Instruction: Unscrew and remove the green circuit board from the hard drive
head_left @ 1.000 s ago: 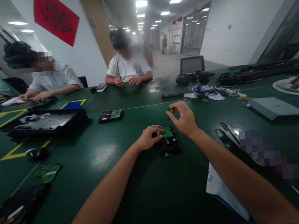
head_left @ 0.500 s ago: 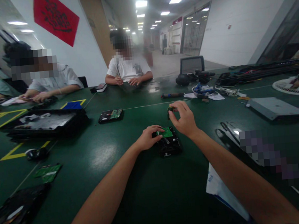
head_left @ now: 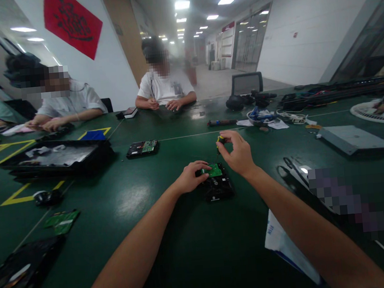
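Screwdriver (head_left: 220,139) nearly upright, tip downward, hard drive (head_left: 218,188) below

Drive (head_left: 217,186): black, lying flat, green board (head_left: 216,170) on its far half
Screwdriver (head_left: 220,139): yellow-and-black handle, roughly upright over drive's far edge

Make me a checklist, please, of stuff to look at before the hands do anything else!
1. Is the drive lying on the table? Ok.
2. Is the left hand touching the drive? Ok: its fingertips are at the green board on top.
3. Is the right hand holding the screwdriver? Ok: it pinches the handle.
4. Is the screwdriver pointing down at the drive? Ok.
5. Is its tip sitting in a screw? Cannot tell: too small to see.
6. Are the other people's hands away from the drive? Ok.
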### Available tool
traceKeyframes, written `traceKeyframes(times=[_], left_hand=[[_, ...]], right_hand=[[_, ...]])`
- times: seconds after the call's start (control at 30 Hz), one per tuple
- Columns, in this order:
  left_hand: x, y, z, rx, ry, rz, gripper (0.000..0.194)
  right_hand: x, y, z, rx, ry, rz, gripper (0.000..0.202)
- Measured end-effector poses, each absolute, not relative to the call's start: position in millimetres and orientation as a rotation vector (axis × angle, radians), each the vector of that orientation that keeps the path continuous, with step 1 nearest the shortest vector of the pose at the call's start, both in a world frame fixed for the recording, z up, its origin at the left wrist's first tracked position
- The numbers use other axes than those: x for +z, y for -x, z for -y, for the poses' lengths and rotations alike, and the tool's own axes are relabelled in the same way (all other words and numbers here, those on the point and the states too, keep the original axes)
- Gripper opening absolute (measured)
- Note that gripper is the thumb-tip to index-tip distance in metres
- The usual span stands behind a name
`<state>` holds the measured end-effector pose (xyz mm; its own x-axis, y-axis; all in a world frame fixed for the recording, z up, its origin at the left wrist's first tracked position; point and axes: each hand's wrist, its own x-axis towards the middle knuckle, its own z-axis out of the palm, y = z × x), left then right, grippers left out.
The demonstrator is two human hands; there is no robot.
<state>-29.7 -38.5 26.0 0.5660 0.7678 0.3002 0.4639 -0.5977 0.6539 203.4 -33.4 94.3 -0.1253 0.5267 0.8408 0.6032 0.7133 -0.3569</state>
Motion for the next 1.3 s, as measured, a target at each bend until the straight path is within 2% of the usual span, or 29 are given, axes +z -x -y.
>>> traceKeyframes(times=[0.7,1.3], left_hand=[[24.8,29.5,37.5,0.8,-2.292,-0.975,0.034],[25.0,30.4,37.6,0.781,-2.292,-0.98,0.033]], right_hand=[[97.1,-203.8,36.1,-0.158,0.891,1.84,0.026],[92.7,-204.3,33.2,-0.093,0.9,1.757,0.023]])
